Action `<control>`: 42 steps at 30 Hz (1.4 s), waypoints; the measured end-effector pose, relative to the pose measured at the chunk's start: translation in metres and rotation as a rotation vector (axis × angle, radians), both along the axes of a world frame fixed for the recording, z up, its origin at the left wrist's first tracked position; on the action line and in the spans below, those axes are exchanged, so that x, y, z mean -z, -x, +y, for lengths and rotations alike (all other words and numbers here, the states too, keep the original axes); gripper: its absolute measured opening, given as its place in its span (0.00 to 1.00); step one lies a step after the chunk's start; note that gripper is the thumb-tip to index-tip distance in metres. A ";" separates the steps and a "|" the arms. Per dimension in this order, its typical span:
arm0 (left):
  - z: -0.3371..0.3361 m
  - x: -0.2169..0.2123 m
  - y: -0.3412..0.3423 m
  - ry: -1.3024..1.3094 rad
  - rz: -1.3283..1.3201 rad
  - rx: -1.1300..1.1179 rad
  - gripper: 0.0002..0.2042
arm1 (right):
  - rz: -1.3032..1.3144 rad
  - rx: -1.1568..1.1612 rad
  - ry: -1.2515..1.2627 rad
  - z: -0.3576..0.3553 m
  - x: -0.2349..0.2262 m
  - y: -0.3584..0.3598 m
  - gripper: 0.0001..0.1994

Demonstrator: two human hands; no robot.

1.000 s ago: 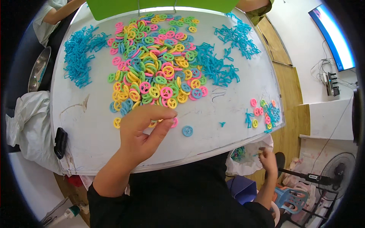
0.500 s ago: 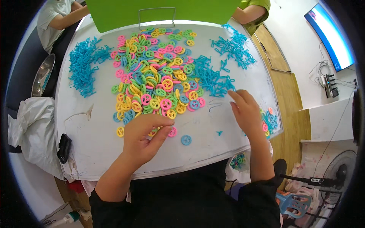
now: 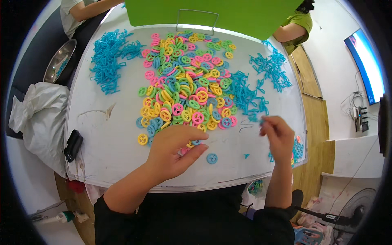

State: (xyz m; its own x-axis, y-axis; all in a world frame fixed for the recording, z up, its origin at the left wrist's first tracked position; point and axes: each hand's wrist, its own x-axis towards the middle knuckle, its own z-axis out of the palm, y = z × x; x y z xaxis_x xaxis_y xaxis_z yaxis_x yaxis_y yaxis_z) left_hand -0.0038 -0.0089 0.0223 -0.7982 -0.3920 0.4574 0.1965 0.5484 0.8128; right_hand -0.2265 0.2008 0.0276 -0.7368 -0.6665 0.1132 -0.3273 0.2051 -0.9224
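My left hand [image 3: 173,153] hovers at the near edge of a heap of small plastic wheels [image 3: 190,92] in pink, yellow, green and blue. Its thumb and forefinger are apart, and a few wheels show through the gap; none looks gripped. My right hand [image 3: 279,136] is pinched at the near end of a pile of thin blue plastic pieces [image 3: 247,94]. A small bit of blue shows at its fingertips, apparently one such piece. Between the hands lie a single blue wheel [image 3: 211,158] and a tiny blue three-pronged part [image 3: 246,156].
More blue pieces lie in piles at the far left [image 3: 108,59] and far right [image 3: 271,67]. A green board [image 3: 220,16] stands at the back, with two people beyond it. A black case [image 3: 73,145] rests at the left edge, near a white sack [image 3: 45,118].
The view has shifted, so the table sits farther right in it. My left thumb and forefinger have spread wider. My right fingers have drawn together beside the blue pieces.
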 end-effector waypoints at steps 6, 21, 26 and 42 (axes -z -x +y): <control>0.006 -0.004 -0.006 0.085 -0.084 0.126 0.21 | 0.154 -0.496 -0.026 -0.034 -0.018 -0.074 0.08; 0.011 -0.004 -0.006 0.062 -0.206 0.166 0.15 | -0.073 -0.551 -0.057 -0.038 -0.013 -0.074 0.05; 0.010 -0.001 -0.006 -0.073 -0.268 0.135 0.12 | -0.151 -0.501 0.024 -0.041 0.002 -0.076 0.07; -0.009 0.013 -0.009 -0.664 -0.148 -0.082 0.08 | 0.845 -0.484 -0.177 -0.101 0.023 -0.042 0.14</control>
State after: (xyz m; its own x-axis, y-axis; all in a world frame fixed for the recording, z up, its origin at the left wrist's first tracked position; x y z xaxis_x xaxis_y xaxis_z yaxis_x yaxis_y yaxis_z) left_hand 0.0049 -0.0177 0.0089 -0.7894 -0.6137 -0.0129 0.0361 -0.0675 0.9971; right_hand -0.1844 0.1001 0.0050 -0.1032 -0.9323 0.3465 -0.9488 -0.0123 -0.3157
